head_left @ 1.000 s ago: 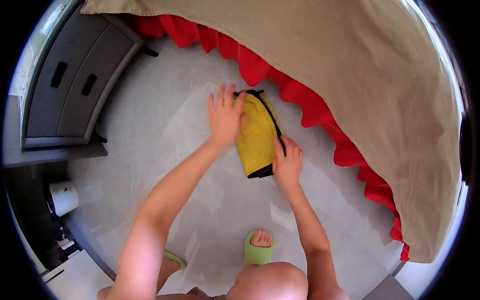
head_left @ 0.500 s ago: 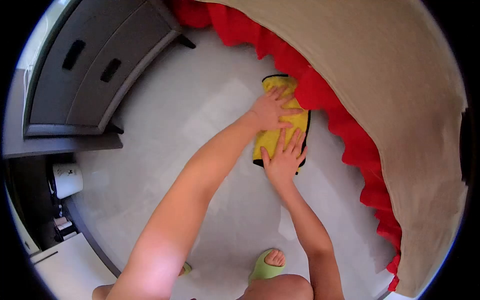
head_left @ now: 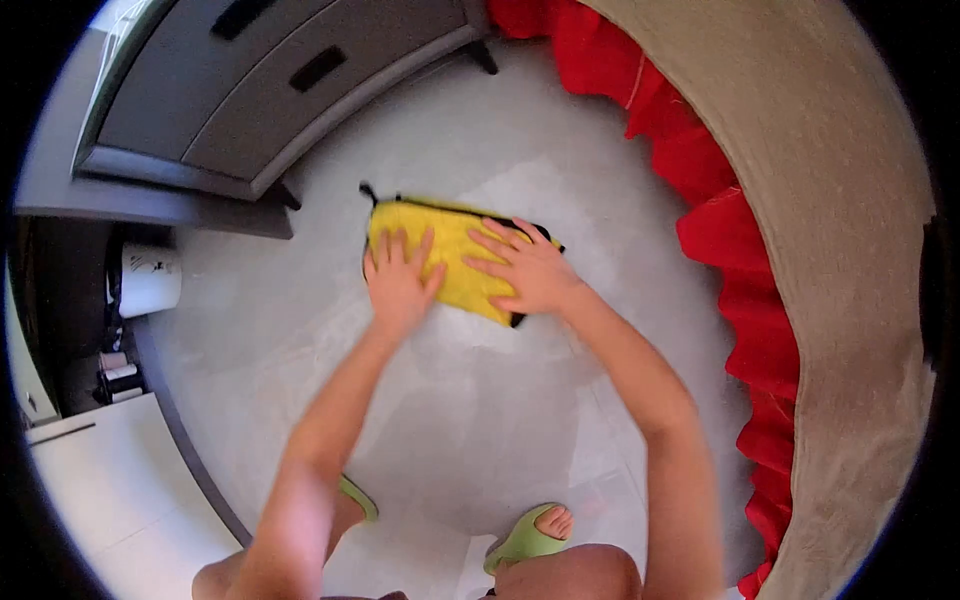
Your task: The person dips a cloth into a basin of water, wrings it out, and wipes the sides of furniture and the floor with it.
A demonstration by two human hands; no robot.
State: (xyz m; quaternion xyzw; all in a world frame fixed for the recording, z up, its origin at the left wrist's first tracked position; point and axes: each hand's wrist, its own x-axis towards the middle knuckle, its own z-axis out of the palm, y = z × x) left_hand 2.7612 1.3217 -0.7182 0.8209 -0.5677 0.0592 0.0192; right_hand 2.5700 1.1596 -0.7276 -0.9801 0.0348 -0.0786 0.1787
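A folded yellow cloth (head_left: 455, 235) with black edging lies on the grey floor (head_left: 470, 410) in front of me. On its left part rests my left hand (head_left: 402, 280), palm down with the fingers spread. My right hand (head_left: 527, 268) presses flat on the right part, its fingers also spread. Both hands touch the cloth from above, side by side with a gap between them. A black loop sticks out at the cloth's upper left corner.
A dark grey drawer cabinet (head_left: 250, 110) stands at the upper left. Below it are a white bin (head_left: 150, 280) and a white cabinet (head_left: 130, 500). A red ruffle (head_left: 735, 235) hangs under a beige cover (head_left: 850, 250) on the right. Green slippers (head_left: 527, 540) are on my feet.
The cloth has moved left, away from the red ruffle, and now lies crosswise. My hands have gone with it and are now side by side. The view has shifted, showing the cabinet nearer the centre.
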